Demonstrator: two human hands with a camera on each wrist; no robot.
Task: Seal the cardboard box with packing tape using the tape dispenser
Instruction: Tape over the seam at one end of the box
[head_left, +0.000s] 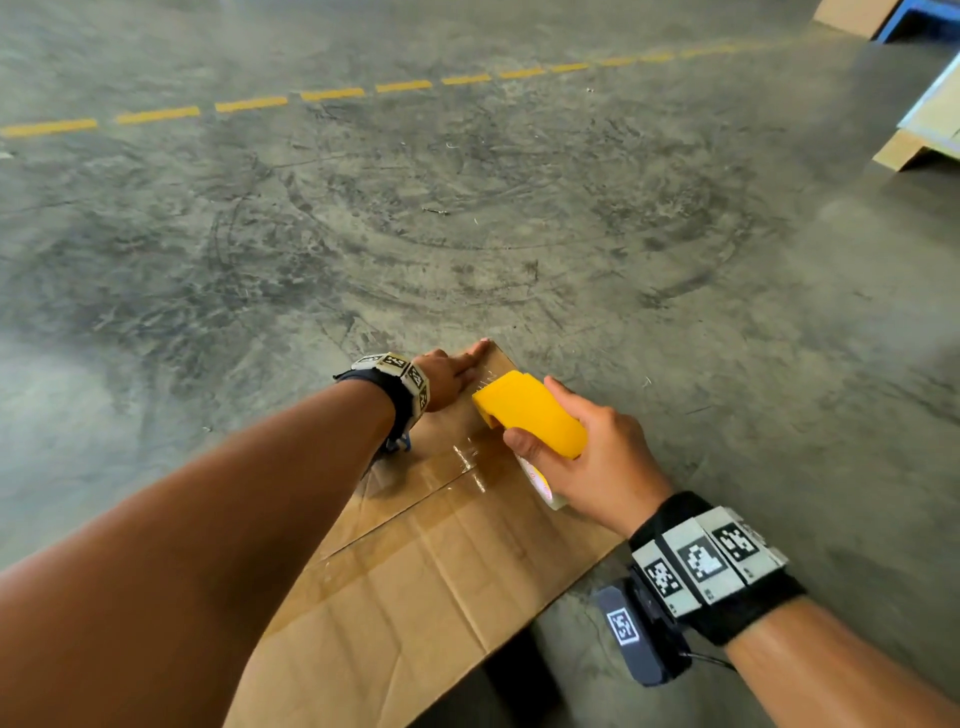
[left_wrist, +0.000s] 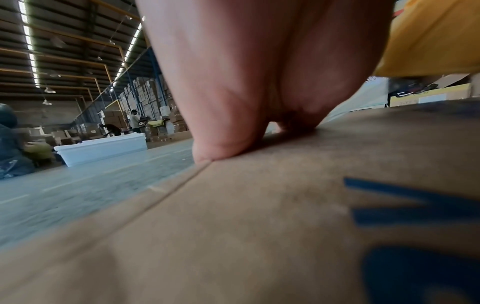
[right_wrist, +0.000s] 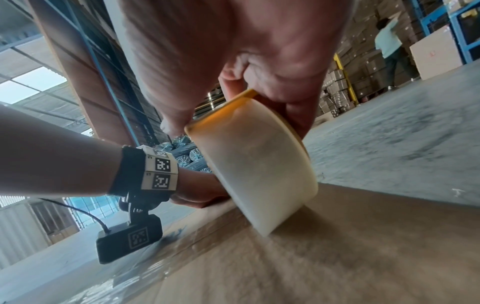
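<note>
A brown cardboard box (head_left: 415, 571) lies below me with its top flaps closed, and clear tape (head_left: 467, 462) runs shiny along the centre seam. My right hand (head_left: 587, 457) grips a yellow tape dispenser (head_left: 530, 410) with a roll of tape (right_wrist: 259, 170) under it, resting on the box top near the far end. My left hand (head_left: 452, 374) lies flat with straight fingers (left_wrist: 233, 102) pressing the box (left_wrist: 259, 226) at its far corner, just beyond the dispenser (left_wrist: 428, 41). The box top (right_wrist: 337, 257) fills the lower right wrist view.
Grey concrete floor (head_left: 467, 208) with a dashed yellow line (head_left: 332, 94) surrounds the box. Flat cardboard sheets (head_left: 930, 130) lie at the far right. In the wrist views, a white tub (left_wrist: 101, 148), stacked cartons and people working stand far off.
</note>
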